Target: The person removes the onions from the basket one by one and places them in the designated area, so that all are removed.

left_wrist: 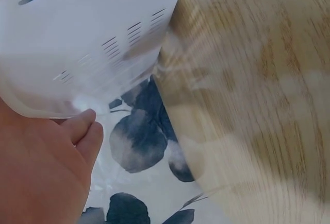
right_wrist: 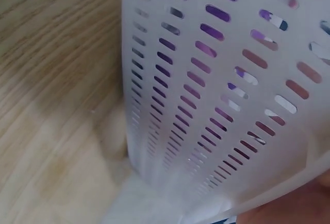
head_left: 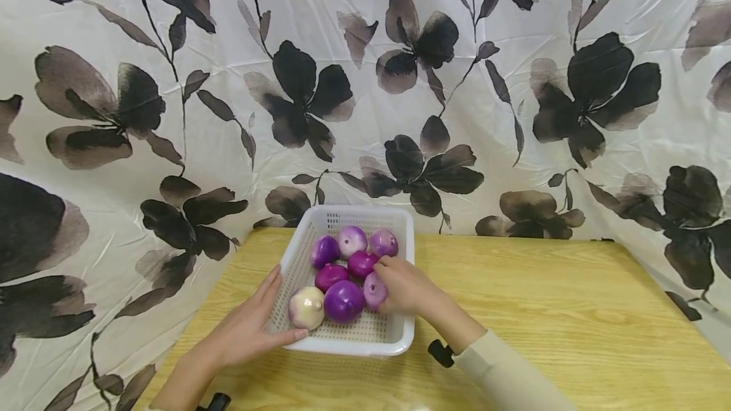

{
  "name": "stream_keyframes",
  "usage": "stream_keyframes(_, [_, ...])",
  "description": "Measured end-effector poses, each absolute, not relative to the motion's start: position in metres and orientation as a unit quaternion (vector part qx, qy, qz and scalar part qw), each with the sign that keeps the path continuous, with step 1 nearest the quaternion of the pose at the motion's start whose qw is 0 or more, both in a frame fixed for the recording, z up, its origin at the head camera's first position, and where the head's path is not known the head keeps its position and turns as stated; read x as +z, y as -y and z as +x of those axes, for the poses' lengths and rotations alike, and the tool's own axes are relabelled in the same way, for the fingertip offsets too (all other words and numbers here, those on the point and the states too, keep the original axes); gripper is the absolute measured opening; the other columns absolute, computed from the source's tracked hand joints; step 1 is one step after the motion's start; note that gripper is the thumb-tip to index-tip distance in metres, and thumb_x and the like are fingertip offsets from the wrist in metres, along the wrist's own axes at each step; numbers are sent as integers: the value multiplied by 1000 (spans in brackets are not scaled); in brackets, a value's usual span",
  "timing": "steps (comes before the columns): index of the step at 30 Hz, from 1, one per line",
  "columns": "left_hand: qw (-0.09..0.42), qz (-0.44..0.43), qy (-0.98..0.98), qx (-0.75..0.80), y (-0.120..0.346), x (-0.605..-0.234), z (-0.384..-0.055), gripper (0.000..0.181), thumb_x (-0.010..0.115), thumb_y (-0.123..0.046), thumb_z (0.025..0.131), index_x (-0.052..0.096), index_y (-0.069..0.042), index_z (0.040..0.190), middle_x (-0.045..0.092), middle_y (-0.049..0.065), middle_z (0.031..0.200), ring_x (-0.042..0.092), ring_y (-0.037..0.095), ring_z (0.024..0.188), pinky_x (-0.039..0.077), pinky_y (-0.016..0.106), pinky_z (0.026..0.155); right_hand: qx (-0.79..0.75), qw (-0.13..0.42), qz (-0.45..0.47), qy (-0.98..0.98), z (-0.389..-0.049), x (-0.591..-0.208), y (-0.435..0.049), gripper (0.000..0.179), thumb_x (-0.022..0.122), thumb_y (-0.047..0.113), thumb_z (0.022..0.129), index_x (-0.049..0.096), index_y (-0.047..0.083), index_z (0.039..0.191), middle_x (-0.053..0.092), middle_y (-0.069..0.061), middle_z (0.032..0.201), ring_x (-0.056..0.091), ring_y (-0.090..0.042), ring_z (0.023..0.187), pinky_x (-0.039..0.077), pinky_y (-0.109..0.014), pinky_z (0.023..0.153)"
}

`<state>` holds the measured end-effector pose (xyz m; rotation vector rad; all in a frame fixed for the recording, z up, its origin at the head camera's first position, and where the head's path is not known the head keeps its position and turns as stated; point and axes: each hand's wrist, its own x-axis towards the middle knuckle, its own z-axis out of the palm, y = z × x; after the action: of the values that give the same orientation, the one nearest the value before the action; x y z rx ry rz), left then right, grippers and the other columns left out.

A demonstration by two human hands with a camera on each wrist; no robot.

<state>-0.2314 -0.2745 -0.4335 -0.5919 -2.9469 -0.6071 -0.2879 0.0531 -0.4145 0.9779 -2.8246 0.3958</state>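
A white plastic basket (head_left: 407, 271) with slotted walls stands on the table, holding several onions. My left hand (head_left: 245, 328) rests on its near left corner, fingers straight along the left rim and thumb by the front rim. In the left wrist view, two fingertips (left_wrist: 88, 131) touch the rim. Inside the basket's right side, my right hand (head_left: 408, 287) grips a pale purple onion (head_left: 374, 290), partly hidden by the hand. Its index fingertip is close to a magenta onion (head_left: 362, 264). A large purple onion (head_left: 344, 301) and a whitish onion (head_left: 306, 308) lie near the front.
The wooden table (head_left: 542, 309) extends to the right of the basket. A white cloth (head_left: 365, 106) with dark flowers hangs behind the table and down its left side. Through the slots of the basket wall (right_wrist: 206, 105), purple onion skin shows in the right wrist view.
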Motion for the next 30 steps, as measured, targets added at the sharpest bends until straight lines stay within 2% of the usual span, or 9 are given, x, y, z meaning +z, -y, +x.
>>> stream_keyframes(3, [42,-194,960,-198,276,-432,-233,123,65,-78,82,16,1,163,6,14,172,35,50,144,40,67,109,111,64,317,940,-290,-412,-50,44,91,22,69,68,8,103,64,-6,104,63,-24,96,55,-41,93])
stream_keyframes(7, [40,-190,961,-198,277,-432,-234,123,64,-78,82,16,0,163,5,13,172,33,50,145,39,68,109,89,55,305,947,-293,-410,-47,40,91,24,69,69,11,100,65,-4,102,63,-23,93,55,-40,91])
stream_keyframes(16, [32,-186,960,-209,275,-434,-232,123,65,-77,82,12,-2,164,4,12,172,32,50,146,36,70,110,23,27,277,960,-294,-415,-40,58,92,38,66,71,11,112,71,-5,106,66,-25,97,53,-42,89])
stream_keyframes(22, [41,-189,959,-205,275,-434,-233,122,66,-76,82,16,0,163,4,12,172,33,49,145,38,67,110,17,35,283,958,-296,-414,-39,57,93,44,66,71,13,110,70,-4,106,67,-25,97,52,-43,92])
stream_keyframes(30, [27,-182,961,-207,275,-434,-229,123,64,-79,82,16,1,162,3,11,172,28,47,148,33,67,113,42,41,320,946,-297,-409,-43,55,92,42,68,69,12,107,67,-4,104,66,-23,90,56,-41,83])
